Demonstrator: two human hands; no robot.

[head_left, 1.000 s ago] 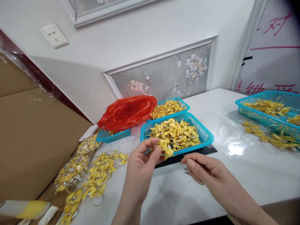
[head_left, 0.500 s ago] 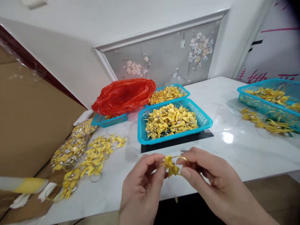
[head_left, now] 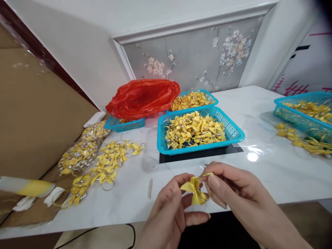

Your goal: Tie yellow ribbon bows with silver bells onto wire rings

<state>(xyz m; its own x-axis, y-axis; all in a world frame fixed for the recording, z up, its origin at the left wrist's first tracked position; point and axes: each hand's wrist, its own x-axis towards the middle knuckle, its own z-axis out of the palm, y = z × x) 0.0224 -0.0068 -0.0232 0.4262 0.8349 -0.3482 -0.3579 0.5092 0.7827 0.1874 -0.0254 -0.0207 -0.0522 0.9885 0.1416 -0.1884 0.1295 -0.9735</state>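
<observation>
Both hands pinch one small yellow ribbon bow [head_left: 195,191] above the near edge of the white marble tabletop [head_left: 259,180]: the left hand [head_left: 174,211] grips its wing, while the right hand [head_left: 233,193] closes on what seems a thin gold wire ring [head_left: 204,175] (partly hidden). The step in hand looks like fitting bow to ring; steady fingertip alignment comes next.

Take the near basket [head_left: 234,133] on the table [head_left: 272,180] as the landmark. It sits on a flat mat [head_left: 199,154] and holds a heap of bows [head_left: 194,129]. Right behind it, touching, stands a second basket [head_left: 193,100] of bows. Behind and to its left lies a crumpled bag [head_left: 142,98] over a third basket [head_left: 124,124]. Left of it, loose bows [head_left: 111,166] spread over the table. Well to its right stands a fourth basket [head_left: 301,116]. Before it, at the table's edge, the left hand [head_left: 171,214] and right hand [head_left: 233,193] meet on one bow [head_left: 195,190].
</observation>
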